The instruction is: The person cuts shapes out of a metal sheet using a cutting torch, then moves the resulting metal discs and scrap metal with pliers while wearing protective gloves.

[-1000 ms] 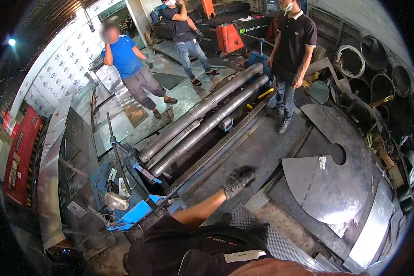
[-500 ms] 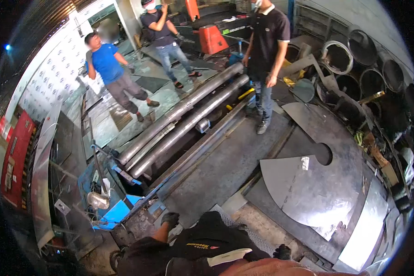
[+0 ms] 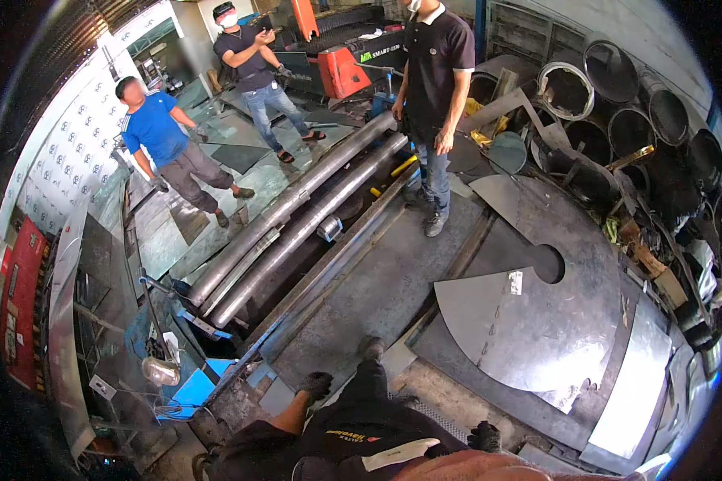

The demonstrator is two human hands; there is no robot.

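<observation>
Metal cylinders [image 3: 652, 89] — open-mouthed, left hand [image 3: 317, 386] near plate [image 3: 353, 280]

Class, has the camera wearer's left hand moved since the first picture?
Yes: the left hand has drawn back toward the wearer's shirt, farther from the big cut metal sheet.

Dark gloves [image 3: 317, 385] accompany a yellow-lettered black shirt [image 3: 385, 422].
</observation>
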